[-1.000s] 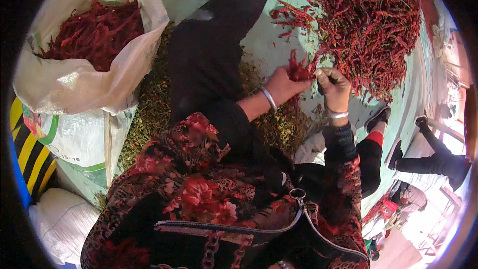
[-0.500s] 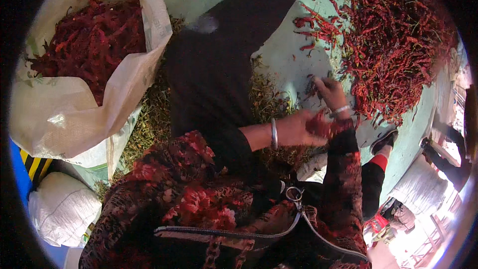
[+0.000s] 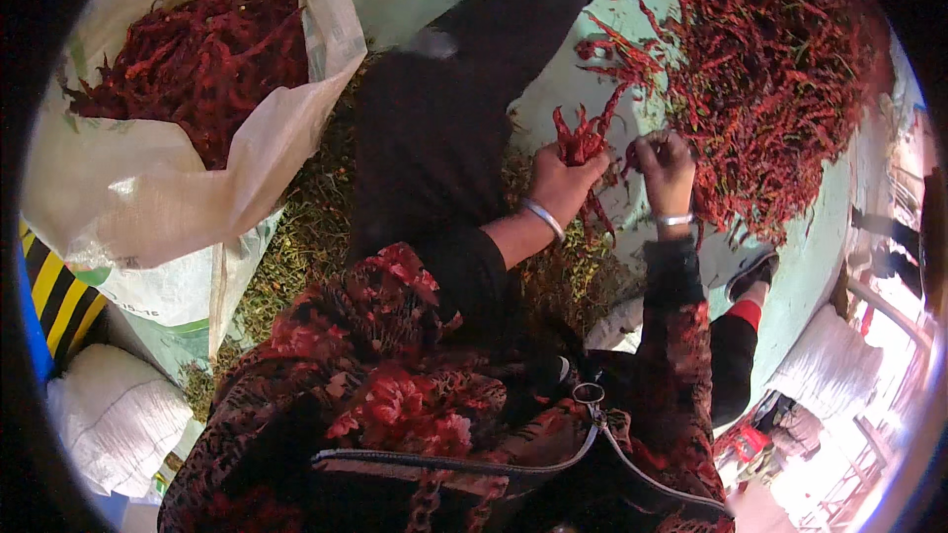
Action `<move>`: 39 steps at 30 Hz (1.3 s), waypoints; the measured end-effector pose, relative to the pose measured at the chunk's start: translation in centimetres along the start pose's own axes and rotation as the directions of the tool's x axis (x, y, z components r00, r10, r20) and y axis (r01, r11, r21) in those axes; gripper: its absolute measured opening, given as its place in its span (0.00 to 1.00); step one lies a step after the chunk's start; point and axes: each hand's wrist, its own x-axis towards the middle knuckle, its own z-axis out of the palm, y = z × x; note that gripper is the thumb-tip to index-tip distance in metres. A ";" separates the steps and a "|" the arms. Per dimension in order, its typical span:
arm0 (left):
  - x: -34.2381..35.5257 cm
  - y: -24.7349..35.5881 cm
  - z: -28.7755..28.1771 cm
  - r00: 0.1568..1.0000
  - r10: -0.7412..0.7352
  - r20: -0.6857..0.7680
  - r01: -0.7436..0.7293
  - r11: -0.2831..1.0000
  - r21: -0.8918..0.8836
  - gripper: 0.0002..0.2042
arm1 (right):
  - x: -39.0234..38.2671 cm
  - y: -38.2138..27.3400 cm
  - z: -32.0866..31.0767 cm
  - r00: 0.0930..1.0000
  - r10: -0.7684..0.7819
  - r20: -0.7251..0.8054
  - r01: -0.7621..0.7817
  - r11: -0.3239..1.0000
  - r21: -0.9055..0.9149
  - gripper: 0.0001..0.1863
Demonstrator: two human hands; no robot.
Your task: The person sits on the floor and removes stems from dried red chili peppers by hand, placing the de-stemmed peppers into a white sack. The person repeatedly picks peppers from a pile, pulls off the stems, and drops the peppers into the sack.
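While left hand (image 3: 563,184) clasps red chillies (image 3: 581,142), right hand (image 3: 669,174) curled nearby

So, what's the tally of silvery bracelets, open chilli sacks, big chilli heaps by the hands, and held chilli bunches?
Silvery bracelets: 2
Open chilli sack: 1
Big chilli heap: 1
Chilli bunch in the left hand: 1
Total: 5

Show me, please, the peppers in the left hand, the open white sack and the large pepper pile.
Held peppers (image 3: 582,144), head view: exposed upper part.
Open white sack (image 3: 148,192), head view: front wall.
Large pepper pile (image 3: 768,84), head view: middle.
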 end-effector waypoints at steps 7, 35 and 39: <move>-1.6 -0.7 0.6 0.884 -0.221 0.412 0.182 0.974 0.131 0.07 | -7.2 -4.8 -1.0 0.923 -0.371 -0.106 0.301 0.864 -0.404 0.03; -1.2 -0.4 0.4 0.960 -0.091 0.265 0.000 0.947 0.322 0.09 | 7.0 8.2 -3.1 0.948 -0.319 -0.007 0.267 0.804 -0.531 0.09; -0.7 0.1 0.4 0.954 -0.116 0.277 0.056 0.975 0.217 0.07 | 4.4 5.6 -4.4 0.993 -0.028 -0.116 0.025 0.999 -0.030 0.10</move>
